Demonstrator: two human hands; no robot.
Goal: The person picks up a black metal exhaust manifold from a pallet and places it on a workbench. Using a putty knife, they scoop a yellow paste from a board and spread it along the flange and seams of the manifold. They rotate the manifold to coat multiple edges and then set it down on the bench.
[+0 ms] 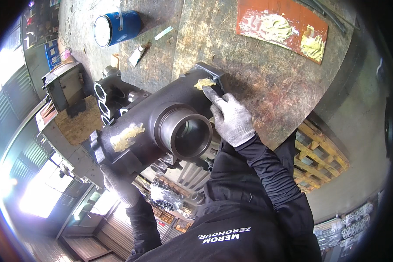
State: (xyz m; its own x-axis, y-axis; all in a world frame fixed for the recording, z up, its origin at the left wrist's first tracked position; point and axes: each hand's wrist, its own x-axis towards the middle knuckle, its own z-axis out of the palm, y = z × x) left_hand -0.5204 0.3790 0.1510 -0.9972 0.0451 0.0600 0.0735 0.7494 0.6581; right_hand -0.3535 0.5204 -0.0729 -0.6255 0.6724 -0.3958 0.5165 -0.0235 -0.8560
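A large black metal pipe casting (139,111) with a round open side branch (185,135) lies slantwise in front of me. Yellowish putty is smeared on it in two patches: one patch (127,137) toward its left end, another patch (204,83) by the right flange. My right hand (233,120), in a grey glove, is closed around a small dark flat piece (212,94) that looks like a spreader. Its tip meets the right patch. My left hand (120,185), also gloved and slightly blurred, grips the casting's lower left end; part of its fingers is hidden.
On the worn workbench (266,94) stand a blue drum (118,28) and a small tube (137,55), near a pale strip (163,33). A reddish board (284,28) bears heaps of putty. More dark castings (113,94) sit beyond the pipe. A wooden pallet (318,155) lies at right.
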